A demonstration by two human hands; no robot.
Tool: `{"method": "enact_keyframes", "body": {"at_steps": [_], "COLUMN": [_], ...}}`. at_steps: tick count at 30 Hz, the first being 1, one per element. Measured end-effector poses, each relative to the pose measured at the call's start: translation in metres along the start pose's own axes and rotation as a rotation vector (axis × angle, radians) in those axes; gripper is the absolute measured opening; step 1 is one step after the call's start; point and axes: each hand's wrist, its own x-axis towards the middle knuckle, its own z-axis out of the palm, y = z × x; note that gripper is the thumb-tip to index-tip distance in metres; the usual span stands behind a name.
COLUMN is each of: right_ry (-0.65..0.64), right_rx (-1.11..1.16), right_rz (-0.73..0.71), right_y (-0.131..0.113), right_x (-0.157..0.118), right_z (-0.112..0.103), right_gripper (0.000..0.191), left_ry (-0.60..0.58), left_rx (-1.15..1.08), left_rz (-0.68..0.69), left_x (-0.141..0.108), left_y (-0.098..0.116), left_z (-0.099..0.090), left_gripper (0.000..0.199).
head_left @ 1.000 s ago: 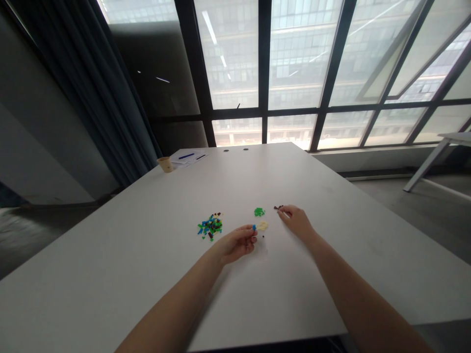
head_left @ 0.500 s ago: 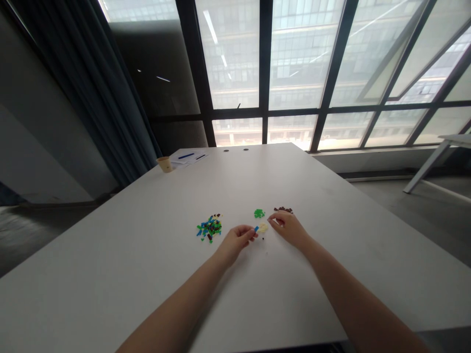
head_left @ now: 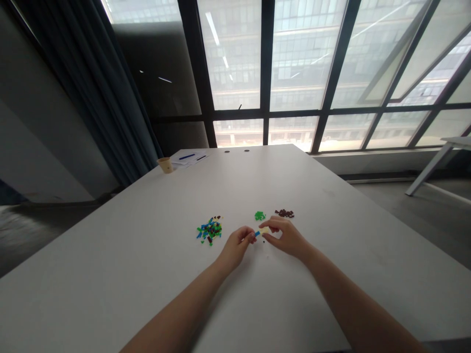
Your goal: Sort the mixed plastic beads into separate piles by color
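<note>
One blue piece [head_left: 257, 234] is slanting lengthwise toward upper right at lower centre, left hand [head_left: 236, 244] pinching it, right hand [head_left: 286, 239] with fingers parted.

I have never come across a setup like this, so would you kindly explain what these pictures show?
There is no machine here: a person works with two bare hands. Every picture comes from one camera on the person's head, looking forward and down, so the forearms reach in from below. On the white table lie a mixed pile of small coloured pieces, a green pile, a brown pile and cream pieces; farther off are a cup and papers. The left hand pinches a blue piece; the right hand is beside it, thumb and fingers apart, nothing clearly held.
</note>
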Motion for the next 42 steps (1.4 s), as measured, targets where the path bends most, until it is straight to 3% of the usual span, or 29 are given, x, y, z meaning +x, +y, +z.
{"method": "enact_keyframes", "body": {"at_steps": [8,15,17,20,23,26,29,32,37,42], "right_ry": [-0.035,-0.011,0.066,0.183,0.163,0.068,-0.019,-0.045,-0.092,-0.069], "right_rx": [0.017,-0.002,-0.053,-0.201,-0.352,-0.412,-0.455,-0.471,-0.434,-0.378], "right_rz": [-0.036,-0.013,0.062,0.332,0.620,0.774,0.874,0.894,0.859,0.758], "right_y": [-0.005,0.002,0.013,0.035,0.055,0.069,0.075,0.077,0.081,0.088], "right_x": [-0.002,0.001,0.002,0.000,-0.006,-0.013,-0.016,-0.018,-0.021,-0.022], "right_z": [0.003,-0.001,-0.011,-0.032,-0.048,-0.053,-0.050,-0.047,-0.046,-0.047], "right_gripper": [0.013,0.011,0.012,0.015,0.015,0.014,0.012,0.012,0.011,0.009], "left_ry": [-0.075,-0.066,-0.040,0.004,0.052,0.076,0.072,0.015,0.172,0.228], "left_rx": [-0.060,-0.089,-0.073,0.017,0.225,0.550,0.841,1.018,1.137,1.185], "left_rz": [-0.027,-0.050,-0.078,-0.080,-0.041,-0.036,-0.170,-0.304,-0.371,-0.471], "left_x": [-0.001,0.001,0.002,0.004,0.006,0.008,0.010,0.013,0.015,0.015], "left_y": [0.001,-0.001,-0.002,-0.002,0.000,0.001,-0.001,-0.003,-0.007,-0.015], "left_z": [0.003,0.003,0.002,-0.006,-0.021,-0.043,-0.068,-0.093,-0.130,-0.152], "left_gripper": [0.023,0.022,0.021,0.019,0.016,0.013,0.012,0.016,0.018,0.018]}}
